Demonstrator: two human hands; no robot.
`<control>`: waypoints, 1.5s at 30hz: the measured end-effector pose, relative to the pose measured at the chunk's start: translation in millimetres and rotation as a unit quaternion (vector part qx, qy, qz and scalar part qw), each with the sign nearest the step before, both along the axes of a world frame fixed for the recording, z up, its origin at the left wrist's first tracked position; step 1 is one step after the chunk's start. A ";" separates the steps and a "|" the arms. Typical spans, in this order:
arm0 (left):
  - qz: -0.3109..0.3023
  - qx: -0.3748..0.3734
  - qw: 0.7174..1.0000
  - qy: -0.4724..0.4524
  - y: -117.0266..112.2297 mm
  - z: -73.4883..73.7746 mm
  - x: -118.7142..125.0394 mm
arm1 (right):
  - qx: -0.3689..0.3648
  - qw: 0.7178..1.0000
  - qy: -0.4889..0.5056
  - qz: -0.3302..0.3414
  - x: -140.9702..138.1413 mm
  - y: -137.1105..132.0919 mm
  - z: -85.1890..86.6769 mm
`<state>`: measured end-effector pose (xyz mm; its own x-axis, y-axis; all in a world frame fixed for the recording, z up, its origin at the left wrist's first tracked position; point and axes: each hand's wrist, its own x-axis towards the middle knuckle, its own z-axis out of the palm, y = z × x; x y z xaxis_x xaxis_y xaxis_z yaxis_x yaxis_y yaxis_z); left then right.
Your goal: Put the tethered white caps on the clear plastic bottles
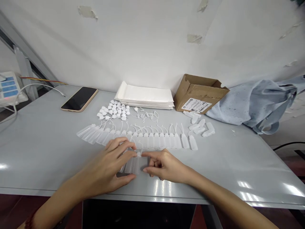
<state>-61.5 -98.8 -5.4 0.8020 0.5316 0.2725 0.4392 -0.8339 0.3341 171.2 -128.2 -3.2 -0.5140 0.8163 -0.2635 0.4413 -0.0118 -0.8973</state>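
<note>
L grip [113, 167], R grip [166, 166]: bottle top [138, 154] btwn.

1. Free left: gray tabletop [40, 146], nearer than phone [79, 99].
2. Free right: past right hand [168, 165], nearer than cloth [250, 101].
3. Blocked ahead: bottle row [156, 140], caps [114, 109], then white stack [145, 94], carton [201, 93].
4. Tight: between left hand [115, 163] and right hand.

A slim, translucent bottle [135, 166] lies flat, its white neck [138, 154] between the tips of the left fingers [127, 156] and the right index fingertip. Similar bottles [129, 166] lie just beside it, partly covered by the left fingers. Beyond both hands' fingers runs a side-by-side row of matching bottles [151, 140], thin tails curving away; those at the left end slant.
</note>
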 end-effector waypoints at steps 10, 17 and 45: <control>0.018 0.011 1.000 -0.005 13.4 12.5 -1.2 | -0.033 0.999 0.019 0.002 5.2 1.3 -2.1; 0.009 0.001 1.000 0.009 17.8 19.6 3.9 | -0.022 1.000 0.018 0.011 5.5 0.7 1.5; 0.189 -0.024 0.979 0.075 123.6 31.9 43.1 | 0.052 0.982 0.067 -0.167 54.3 17.9 26.9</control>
<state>-18.4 24.8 26.5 0.5750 0.8070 0.1343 0.7605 -0.5878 0.2760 225.5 -110.2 23.6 -0.2362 0.9646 -0.1175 0.3066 -0.0408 -0.9510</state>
